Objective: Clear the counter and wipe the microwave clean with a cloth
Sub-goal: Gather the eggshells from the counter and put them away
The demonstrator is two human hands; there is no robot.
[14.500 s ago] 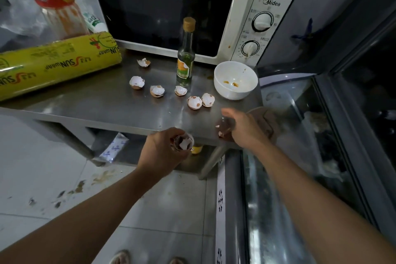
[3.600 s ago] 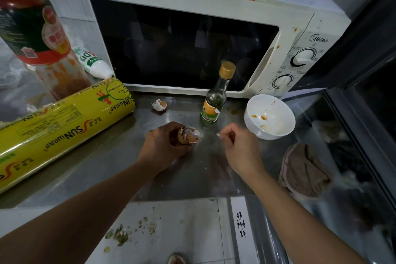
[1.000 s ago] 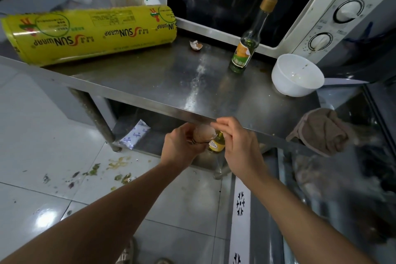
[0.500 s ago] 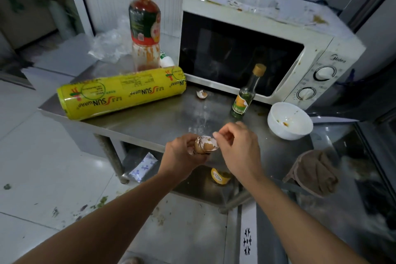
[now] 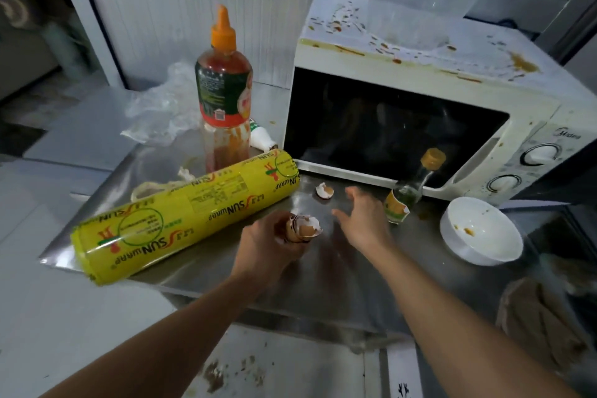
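At centre frame, above the steel counter (image 5: 193, 275), a person's left hand (image 5: 268, 252) grips a stack of gathered eggshells (image 5: 302, 228), fingers curled round them, while the right hand (image 5: 363, 223), fingers spread and holding nothing, reaches toward a lone eggshell half (image 5: 324, 191) lying on the counter just in front of the microwave (image 5: 420, 100). Right of that hand stands a small glass bottle (image 5: 410, 189) with a tan cap, and further right a white bowl (image 5: 481, 233) with smears of sauce inside. Left of the hands lies a yellow cling-wrap roll (image 5: 187, 215), with a tall, orange-capped sauce bottle (image 5: 224, 90) upright behind it and crumpled clear plastic (image 5: 161, 113) beyond. Brown splatter marks the microwave's top, where a clear plastic container (image 5: 416, 10) sits. At lower right, a brown cloth (image 5: 542, 323) lies bunched beside the counter.
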